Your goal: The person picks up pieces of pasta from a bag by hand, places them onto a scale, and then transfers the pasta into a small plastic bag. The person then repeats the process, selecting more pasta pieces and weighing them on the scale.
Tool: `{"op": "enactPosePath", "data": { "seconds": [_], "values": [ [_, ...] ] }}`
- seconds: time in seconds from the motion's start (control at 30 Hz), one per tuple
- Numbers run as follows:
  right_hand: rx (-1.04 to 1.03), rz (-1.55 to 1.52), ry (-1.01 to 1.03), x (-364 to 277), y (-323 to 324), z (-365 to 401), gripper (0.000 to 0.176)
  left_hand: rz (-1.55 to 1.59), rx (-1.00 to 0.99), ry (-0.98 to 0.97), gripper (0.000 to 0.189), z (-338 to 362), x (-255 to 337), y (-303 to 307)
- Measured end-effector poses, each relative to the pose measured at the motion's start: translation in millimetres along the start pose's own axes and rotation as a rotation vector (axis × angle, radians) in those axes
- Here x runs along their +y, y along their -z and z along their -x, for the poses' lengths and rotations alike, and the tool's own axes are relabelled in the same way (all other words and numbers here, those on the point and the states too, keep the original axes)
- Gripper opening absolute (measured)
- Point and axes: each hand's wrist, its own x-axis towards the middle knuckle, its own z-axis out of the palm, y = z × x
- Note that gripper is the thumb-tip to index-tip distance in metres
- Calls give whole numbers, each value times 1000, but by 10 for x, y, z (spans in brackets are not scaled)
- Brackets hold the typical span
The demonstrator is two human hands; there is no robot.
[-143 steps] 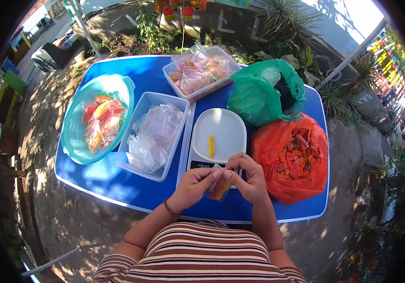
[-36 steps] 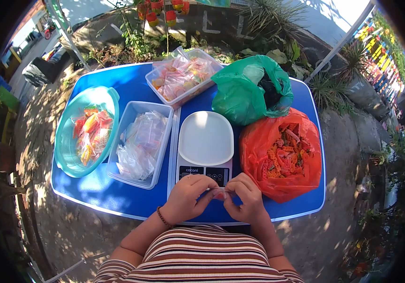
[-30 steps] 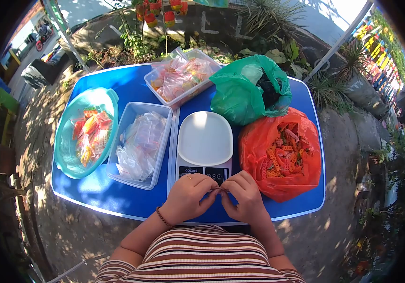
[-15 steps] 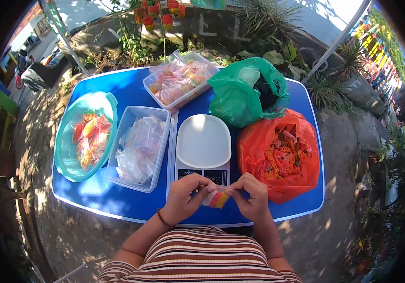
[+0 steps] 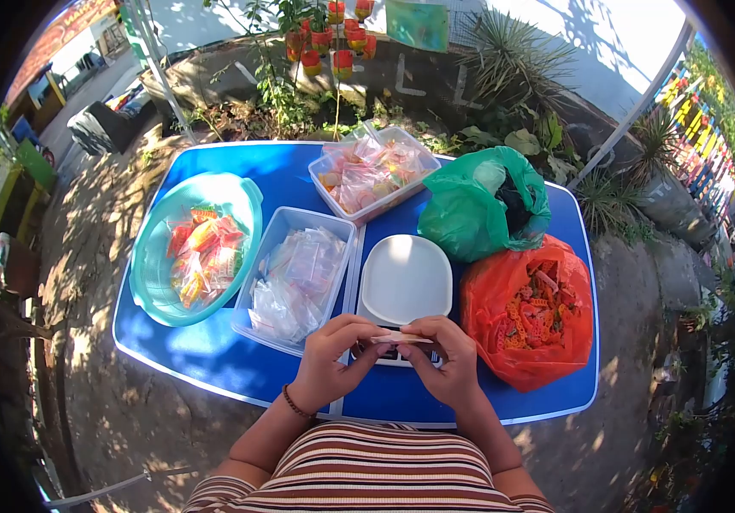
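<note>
A small clear plastic bag (image 5: 401, 338) is pinched by its two ends between my left hand (image 5: 331, 361) and my right hand (image 5: 446, 362). Seen nearly edge-on, the bag hides most of its contents. Just beyond my fingers stands a kitchen scale with a white weighing tray (image 5: 407, 282); my hands cover much of its front panel. Left of the scale, a clear plastic tub (image 5: 252, 318) holds many flat clear bags (image 5: 303, 269). To the right, an open red plastic bag (image 5: 504, 346) is full of orange and red lattice-shaped pieces (image 5: 547, 308).
A turquoise basin (image 5: 149, 278) with filled packets stands at the left of the blue table (image 5: 213, 376). At the back are another clear tub (image 5: 384, 205) of filled packets and a green plastic bag (image 5: 461, 214). Plants and a wall lie behind.
The small bag has tipped from showing its pink and yellow contents to nearly edge-on, and my fingers have closed along it. The view has shifted, so the table sits further right and lower.
</note>
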Motion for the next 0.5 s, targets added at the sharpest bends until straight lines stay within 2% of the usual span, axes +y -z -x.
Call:
{"op": "enactPosePath", "data": {
  "seconds": [0.1, 0.13, 0.27, 0.37, 0.4, 0.5],
  "values": [
    [-91, 98, 144, -137, -188, -235, 31, -89, 127, -81, 30, 81, 19, 245],
    [-124, 130, 195, -187, -270, -303, 32, -125, 145, -55, 35, 138, 41, 350],
    [-273, 59, 252, -235, -667, -417, 38, -225, 247, -78, 40, 468, -100, 686],
    [-379, 42, 283, -234, -917, -485, 42, -273, 321, -64, 36, 663, -107, 854],
    [-405, 23, 247, -209, -1009, -497, 39, -301, 347, -51, 36, 705, -133, 903],
    [-408, 60, 355, -148, -1300, -675, 32, -414, 451, -31, 35, 809, -251, 1031]
  ]
}}
